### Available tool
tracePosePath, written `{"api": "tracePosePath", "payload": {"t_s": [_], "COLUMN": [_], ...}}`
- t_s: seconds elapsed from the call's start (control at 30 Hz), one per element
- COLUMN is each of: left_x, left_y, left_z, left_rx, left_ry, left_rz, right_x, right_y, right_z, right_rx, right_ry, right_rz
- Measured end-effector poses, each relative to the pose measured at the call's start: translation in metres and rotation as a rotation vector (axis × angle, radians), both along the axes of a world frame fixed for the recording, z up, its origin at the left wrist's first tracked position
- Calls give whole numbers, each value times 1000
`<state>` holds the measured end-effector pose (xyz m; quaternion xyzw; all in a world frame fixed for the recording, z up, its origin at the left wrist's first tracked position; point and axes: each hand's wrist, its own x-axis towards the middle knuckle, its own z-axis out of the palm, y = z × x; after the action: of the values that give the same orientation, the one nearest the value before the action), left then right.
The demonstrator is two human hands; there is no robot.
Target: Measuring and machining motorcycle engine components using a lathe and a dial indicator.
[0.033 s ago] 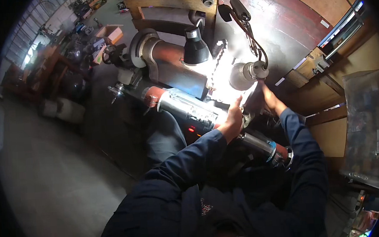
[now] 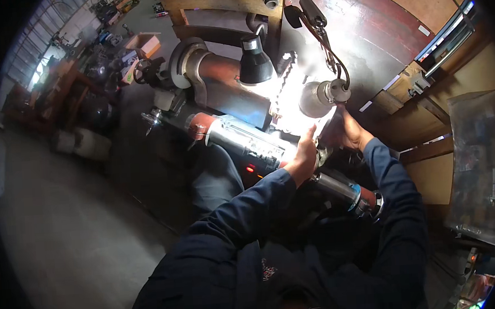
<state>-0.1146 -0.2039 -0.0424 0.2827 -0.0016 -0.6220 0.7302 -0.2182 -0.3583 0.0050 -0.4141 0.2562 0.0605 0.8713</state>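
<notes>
My left hand [image 2: 302, 158] is closed at a bright-lit part of a machine, thumb pointing up; what its fingers hold is lost in glare and shadow. Just right of it, below a grey lamp [image 2: 315, 99], is my right hand [image 2: 354, 133]. Its fingers are mostly hidden behind the lamp and in shadow. A long metal cylinder [image 2: 241, 138] with a red end collar runs diagonally left of my hands. A shorter cylinder [image 2: 337, 186] with blue and red bands continues below them. Under the lamps, the work area is washed out by light.
A black lamp [image 2: 255, 66] hangs over a large machine housing [image 2: 220, 71] with a round wheel-like end. A wooden frame [image 2: 221, 2] and a reddish metal surface [image 2: 363, 11] lie beyond. Wooden boards [image 2: 433, 180] and a cloudy plastic sheet [image 2: 478, 169] stand at the right.
My right hand has shifted slightly, and more of it shows below the grey lamp. My left hand and the machine look the same.
</notes>
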Motion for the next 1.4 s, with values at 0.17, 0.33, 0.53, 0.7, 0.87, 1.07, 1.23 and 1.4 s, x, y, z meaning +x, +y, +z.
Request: {"api": "tracePosePath", "payload": {"t_s": [0.17,0.33,0.53,0.7,0.87,1.07,1.23,1.4], "left_x": [0,12,-34,-32,15,31,26,32], "left_y": [5,20,65,87,67,33,34,29], "left_z": [12,20,114,131,118,117,96,99], "left_rx": [-49,-75,-326,-410,-84,245,222,264], "left_ry": [34,-4,-197,-598,-1753,-1823,-1968,-1931], "left_rz": [-70,-31,-17,-149,142,-117,-219,-179], "right_x": [-5,18,-29,-53,-59,12,24,37], "right_y": [-9,37,129,127,19,11,-67,-23], "right_z": [-27,56,103,103,88,86,17,24], "right_rx": [-43,-1656,-850,-1666,-2154,-2211,-1799,-1579], "right_ry": [-131,429,-356,-88,126,-171,61,105], "right_rz": [-222,115,-330,-298,-610,106,-120,-138]}}
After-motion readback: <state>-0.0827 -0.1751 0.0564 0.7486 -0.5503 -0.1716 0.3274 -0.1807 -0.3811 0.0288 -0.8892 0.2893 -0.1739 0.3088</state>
